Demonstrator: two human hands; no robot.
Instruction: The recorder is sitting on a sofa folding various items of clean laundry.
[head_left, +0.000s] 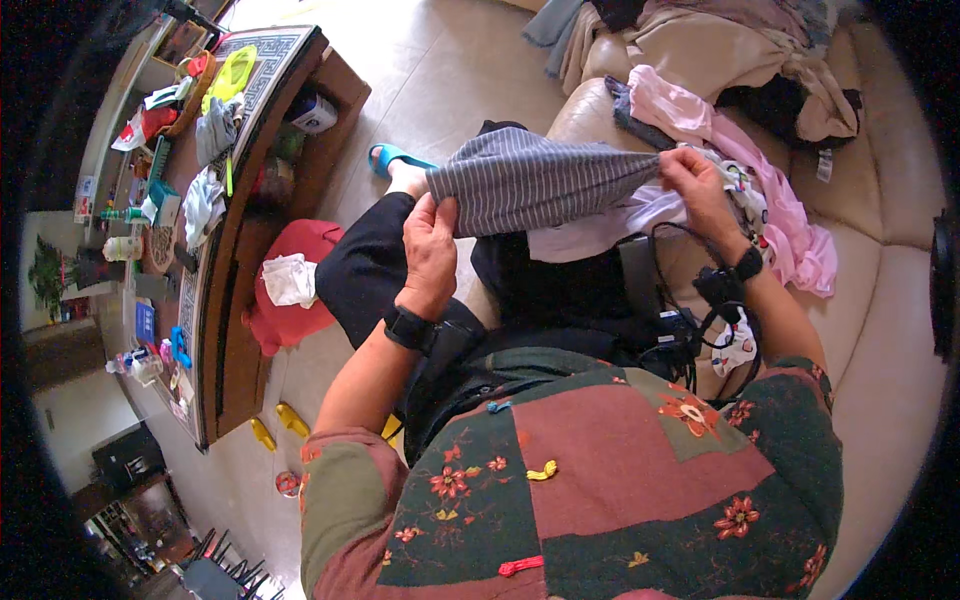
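A grey garment with white stripes (540, 184) is stretched between my two hands above my lap. My left hand (433, 255) pinches its near left corner between thumb and fingers. At the opposite end, my right hand (694, 187) grips the cloth, which narrows to a gathered point there. Beneath the striped cloth, a pale lilac garment (574, 238) lies over my right thigh, partly covered. To the right, a pink garment (757, 161) trails along the sofa, close to my right hand. A white patterned cloth (735, 341) lies below my right forearm, partly behind black cables.
A leather sofa (847, 266) extends on the right, with piled clothes (705, 45) at its far end. At left stands a cluttered wooden coffee table (214, 352). A folded white cloth (289, 280) rests on a red stool-like object (289, 244). Yellow slippers (291, 420) lie on the floor.
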